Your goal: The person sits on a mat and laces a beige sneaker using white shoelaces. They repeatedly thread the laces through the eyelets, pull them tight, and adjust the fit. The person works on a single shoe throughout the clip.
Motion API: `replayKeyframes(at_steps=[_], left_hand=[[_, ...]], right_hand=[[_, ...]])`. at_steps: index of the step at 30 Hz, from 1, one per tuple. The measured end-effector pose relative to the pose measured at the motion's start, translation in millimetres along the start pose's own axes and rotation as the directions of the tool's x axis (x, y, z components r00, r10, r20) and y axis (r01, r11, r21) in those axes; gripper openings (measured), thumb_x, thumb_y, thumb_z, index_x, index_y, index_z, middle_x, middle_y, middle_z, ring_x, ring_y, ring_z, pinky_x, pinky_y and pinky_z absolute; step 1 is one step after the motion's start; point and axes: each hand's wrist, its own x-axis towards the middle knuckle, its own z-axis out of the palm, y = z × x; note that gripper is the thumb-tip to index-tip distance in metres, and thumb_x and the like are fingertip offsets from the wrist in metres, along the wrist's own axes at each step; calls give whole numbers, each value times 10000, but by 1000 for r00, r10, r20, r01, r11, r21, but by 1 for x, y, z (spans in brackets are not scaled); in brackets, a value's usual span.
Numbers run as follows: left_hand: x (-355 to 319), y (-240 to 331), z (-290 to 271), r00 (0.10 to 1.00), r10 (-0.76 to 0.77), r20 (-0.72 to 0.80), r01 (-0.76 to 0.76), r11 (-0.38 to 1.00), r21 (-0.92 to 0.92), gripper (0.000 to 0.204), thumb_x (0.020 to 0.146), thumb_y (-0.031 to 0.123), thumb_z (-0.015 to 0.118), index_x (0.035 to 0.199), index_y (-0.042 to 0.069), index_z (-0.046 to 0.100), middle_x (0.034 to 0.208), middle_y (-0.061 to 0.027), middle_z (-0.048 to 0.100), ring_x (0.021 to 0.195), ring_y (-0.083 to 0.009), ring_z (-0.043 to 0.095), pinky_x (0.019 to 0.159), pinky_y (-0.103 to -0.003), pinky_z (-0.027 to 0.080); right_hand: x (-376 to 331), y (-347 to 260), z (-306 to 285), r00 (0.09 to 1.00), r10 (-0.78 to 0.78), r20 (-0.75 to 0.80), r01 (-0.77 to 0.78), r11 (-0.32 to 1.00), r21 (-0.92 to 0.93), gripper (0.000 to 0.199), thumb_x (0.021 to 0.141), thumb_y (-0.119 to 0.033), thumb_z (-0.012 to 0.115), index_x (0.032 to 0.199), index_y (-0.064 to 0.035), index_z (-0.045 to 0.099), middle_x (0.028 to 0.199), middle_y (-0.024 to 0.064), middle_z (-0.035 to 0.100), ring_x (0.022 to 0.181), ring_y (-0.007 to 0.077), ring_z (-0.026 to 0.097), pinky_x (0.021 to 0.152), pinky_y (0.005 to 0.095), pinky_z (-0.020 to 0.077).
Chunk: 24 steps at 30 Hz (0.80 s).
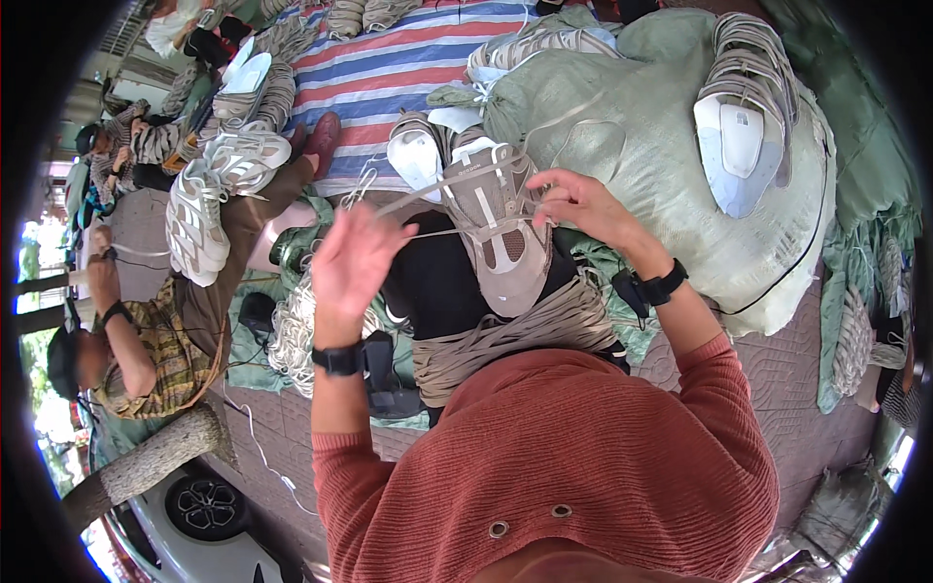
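Note:
A grey-beige shoe upper (507, 255) with white stripes lies on my lap, its rounded toe toward me. Left of it is my left hand (355, 257), raised and blurred by motion, its fingertips closed on a pale flat shoelace (449, 232). That lace is stretched across to the shoe's eyelets. At the shoe's right edge my right hand (583, 204) has bent fingers, with the lace between them beside the eyelets. Another strand slants above the shoe's tongue, and a thin loop curls over the sack to the right.
Beige laces (525, 330) bundle across my lap. A large pale-green sack (671, 165) at right bears stacked uppers (743, 126). White cord (292, 335) is heaped on the left, near pale shoe uppers (199, 219) on a seated person's leg. Behind spreads a striped sheet (374, 73).

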Motion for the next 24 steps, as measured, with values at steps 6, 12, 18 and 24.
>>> replayKeyframes(at_steps=[6, 12, 18, 24], left_hand=[[-117, 78, -102, 817, 470, -333, -418, 882, 218, 145, 985, 182, 545, 973, 39, 570, 909, -60, 561, 919, -202, 545, 1084, -440, 369], [-204, 74, -179, 409, 487, -771, 504, 584, 636, 194, 932, 229, 564, 922, 54, 648, 704, -30, 639, 543, -143, 590, 475, -284, 457], [-128, 37, -127, 908, 397, -132, 397, -718, 571, 330, 924, 381, 627, 1013, 66, 662, 805, -152, 692, 716, -272, 689, 603, -367, 513], [51, -63, -18, 906, 293, 306, -246, -225, 943, 116, 871, 137, 695, 906, 27, 683, 785, -115, 629, 703, -248, 593, 660, -348, 465]], right_hand=[[9, 23, 37, 888, -240, -391, 102, 934, -342, 182, 891, -76, 625, 1068, -39, 633, 894, 88, 732, 840, 226, 699, 732, 322, 521], [-4, 42, 61, 679, -640, -358, 283, 680, -677, 123, 879, -101, 641, 991, -49, 646, 771, 92, 689, 686, 275, 657, 596, 331, 485], [-9, 31, 59, 968, 101, -229, -89, 994, 62, 101, 899, -115, 601, 951, -40, 643, 714, 92, 660, 597, 170, 621, 544, 303, 445], [8, 48, 48, 951, -88, -297, 13, 970, -244, 110, 878, -141, 609, 951, -66, 645, 746, 84, 638, 627, 181, 589, 600, 328, 465]])
